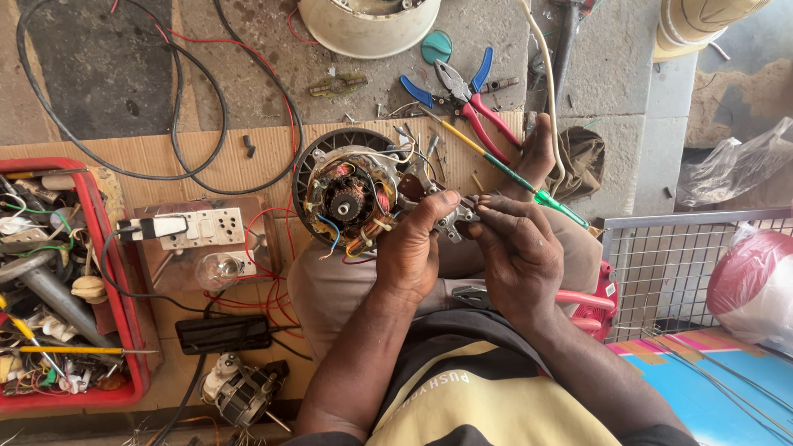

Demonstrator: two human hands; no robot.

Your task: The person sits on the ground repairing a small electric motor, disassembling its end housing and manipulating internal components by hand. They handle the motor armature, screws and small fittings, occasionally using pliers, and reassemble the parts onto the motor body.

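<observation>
An opened electric motor [351,196] with copper windings and coloured wires rests on my knee. My left hand [410,248] and my right hand [516,248] together pinch a small grey metal part [459,218] right beside the motor. A screwdriver [512,173] with a yellow and green handle lies across my leg just beyond my right hand. Red-handled pliers [578,299] sit on my lap under my right wrist.
A red crate [124,272] of tools and wires stands at left. A switch board with a bulb [206,248] and a black box [223,333] lie on cardboard. Blue and red pliers [471,91] lie beyond. A wire basket [686,272] stands at right.
</observation>
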